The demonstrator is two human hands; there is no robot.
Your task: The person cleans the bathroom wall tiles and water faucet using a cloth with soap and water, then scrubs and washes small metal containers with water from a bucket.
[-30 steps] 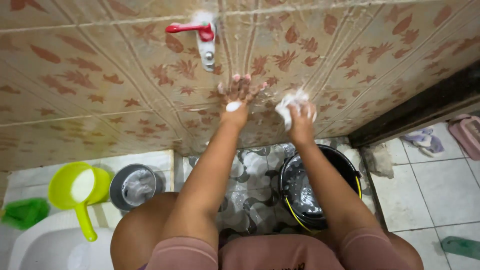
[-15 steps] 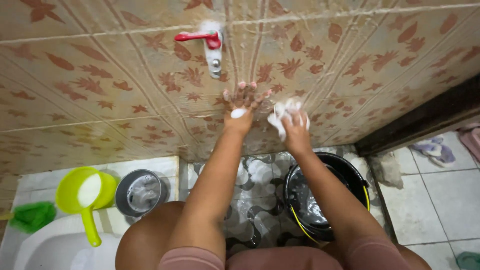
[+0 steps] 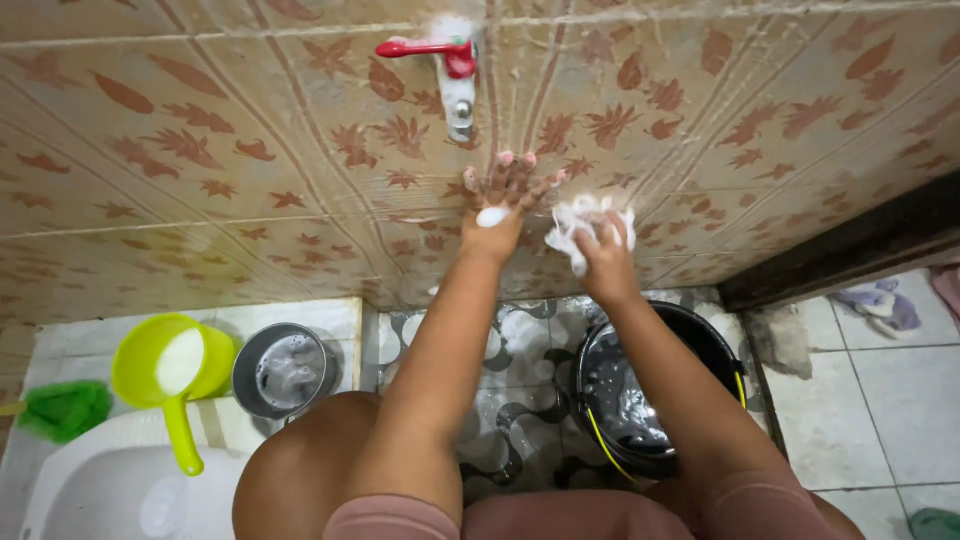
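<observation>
The wall [image 3: 200,150] is covered in beige tiles printed with reddish-brown leaves, and streaks of wet can be seen running down it. A tap with a red lever [image 3: 440,60] is fixed high on the wall. Below, a patch of floor laid in grey-and-white pebble pattern [image 3: 520,380] is seen, bordered on the right by plain pale floor tiles [image 3: 890,400]. A dark threshold strip [image 3: 850,250] is set where wall meets floor at right.

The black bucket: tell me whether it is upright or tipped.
Upright. The black bucket stands on the patterned floor, its round mouth facing up, with sudsy water inside.
</observation>
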